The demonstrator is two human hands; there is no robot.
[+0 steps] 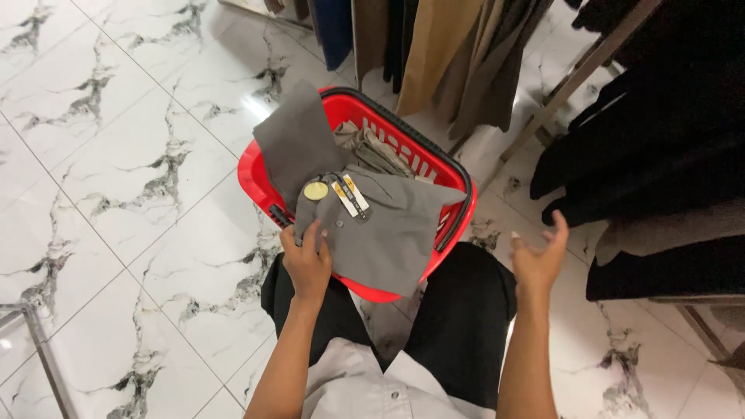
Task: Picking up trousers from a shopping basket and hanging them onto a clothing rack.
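The hanging clothes (466,62) at the far right run out past the frame's top edge, their rail mostly hidden. A red plastic basket (250,174) sits on glossy veined marble floor (116,155). Soft grey trousers (380,233) drape over its near rim, a round tag (315,190) on them. The left hand (305,260) rests on the cloth, fingers flat, gripping nothing. The right hand (537,260) hovers empty, fingers spread, to the right of the basket.

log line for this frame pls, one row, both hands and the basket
left hand: on grey garment | right hand: open, empty | red basket: on floor, clothes inside | tags: on garment
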